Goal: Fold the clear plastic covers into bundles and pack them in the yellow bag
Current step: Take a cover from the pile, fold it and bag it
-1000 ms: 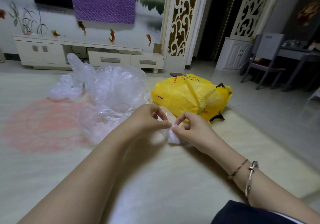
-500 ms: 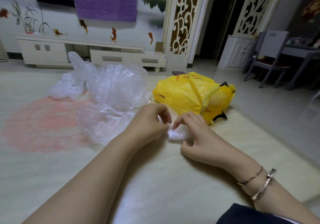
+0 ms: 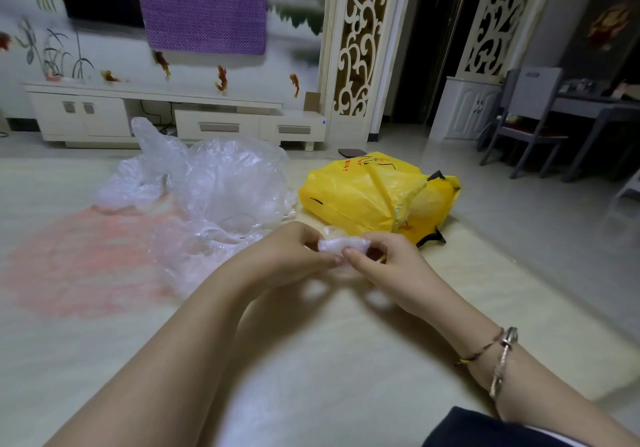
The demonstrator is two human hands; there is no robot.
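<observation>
Both hands hold one small, scrunched bundle of clear plastic just in front of the crinkly yellow plastic bag. The left hand pinches one end — the right hand pinches the other. Squeeze it tight so it stays small. A big heap of loose clear plastic covers waits on the left.

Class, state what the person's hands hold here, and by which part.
Both hands hold one small folded clear plastic bundle: the left hand pinches its left end, the right hand its right end.
</observation>
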